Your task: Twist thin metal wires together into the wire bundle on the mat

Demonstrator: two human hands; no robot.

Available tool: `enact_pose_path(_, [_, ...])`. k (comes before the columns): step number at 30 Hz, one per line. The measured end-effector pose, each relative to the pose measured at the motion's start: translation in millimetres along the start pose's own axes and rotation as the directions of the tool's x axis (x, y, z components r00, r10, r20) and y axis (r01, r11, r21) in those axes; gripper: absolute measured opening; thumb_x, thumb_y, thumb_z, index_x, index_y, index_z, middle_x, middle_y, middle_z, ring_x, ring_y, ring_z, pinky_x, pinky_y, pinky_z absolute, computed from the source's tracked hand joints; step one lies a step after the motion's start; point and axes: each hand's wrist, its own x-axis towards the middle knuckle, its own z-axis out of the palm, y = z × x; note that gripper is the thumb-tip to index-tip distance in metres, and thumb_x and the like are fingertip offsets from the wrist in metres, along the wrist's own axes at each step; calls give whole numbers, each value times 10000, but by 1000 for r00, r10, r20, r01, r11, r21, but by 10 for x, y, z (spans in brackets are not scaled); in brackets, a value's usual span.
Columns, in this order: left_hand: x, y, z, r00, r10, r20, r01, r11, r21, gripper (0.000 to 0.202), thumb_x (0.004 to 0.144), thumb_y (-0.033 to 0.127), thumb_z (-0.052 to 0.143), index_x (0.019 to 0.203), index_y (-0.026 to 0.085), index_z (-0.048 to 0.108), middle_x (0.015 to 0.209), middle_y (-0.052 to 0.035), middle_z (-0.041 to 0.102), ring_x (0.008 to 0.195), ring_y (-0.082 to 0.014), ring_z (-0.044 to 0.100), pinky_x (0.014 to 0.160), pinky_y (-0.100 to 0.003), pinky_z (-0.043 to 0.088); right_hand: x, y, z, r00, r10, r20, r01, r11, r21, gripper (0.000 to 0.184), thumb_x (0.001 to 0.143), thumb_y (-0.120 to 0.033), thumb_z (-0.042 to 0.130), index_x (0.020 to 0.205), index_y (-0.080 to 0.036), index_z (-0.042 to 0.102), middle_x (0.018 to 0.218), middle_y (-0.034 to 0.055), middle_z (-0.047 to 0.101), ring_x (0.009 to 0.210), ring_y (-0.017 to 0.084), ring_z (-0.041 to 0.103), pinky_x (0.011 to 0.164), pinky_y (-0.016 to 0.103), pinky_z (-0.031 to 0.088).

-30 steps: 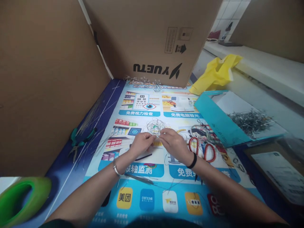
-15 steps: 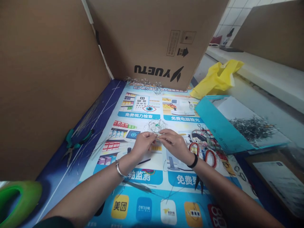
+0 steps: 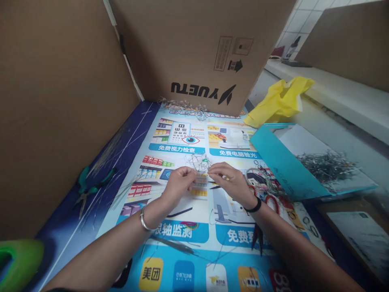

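In the middle of the head view, a small openwork tangle of thin silvery wire (image 3: 194, 162) with a bit of green lies just beyond my fingertips. My left hand (image 3: 179, 184) is closed, thumb and forefinger pinched at the near edge of this wire piece. Opposite it, my right hand (image 3: 229, 180) pinches at the tangle's right side. The strands between the fingers are too fine to trace. Beside my right wrist are red-handled scissors (image 3: 272, 202), partly covered by the forearm, with their dark blades pointing toward me.
Green-handled pliers (image 3: 91, 182) lie left among loose wires. A green tape roll (image 3: 26, 259) is at the near left. Cardboard walls (image 3: 194, 48) stand left and behind. On the right are a blue-green box (image 3: 279, 162) of wire pieces (image 3: 328, 164) and a yellow bag (image 3: 279, 101).
My hands have moved apart: the left slightly left, the right slightly right. A gap now shows between their fingertips. The view has shifted a little.
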Motion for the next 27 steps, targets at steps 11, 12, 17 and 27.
enact_pose_path(11, [-11,113,-78,990,102,-94,-90,989,117,137,690,278,559,646,157,607,681,-5,603,632,-121,503,569,-222,365,27,68,-30,954,298,26,-279,855,438,136,773,-329,678,800,-197,696,859,32,665,796,152,590,735,293,482])
enact_pose_path(12, [-7,112,-85,990,105,-91,-93,988,126,137,696,275,554,642,159,602,656,1,595,621,-119,502,577,-223,370,24,68,-27,949,315,30,-290,828,481,134,766,-326,685,799,-196,694,839,27,659,772,145,580,720,287,477])
enact_pose_path(17, [12,93,-110,971,219,-95,-184,941,284,144,737,259,534,627,169,558,619,16,572,629,-125,519,620,-231,393,18,27,-26,941,329,85,-304,705,641,121,758,-310,676,755,-189,668,767,19,614,714,135,542,713,303,462])
enact_pose_path(27, [44,-56,-119,871,482,-96,-322,707,629,220,805,191,554,1018,214,507,863,0,646,681,-130,607,660,-252,465,7,92,3,949,286,135,-270,509,817,66,755,-242,643,711,-195,654,721,21,608,706,147,534,697,312,421])
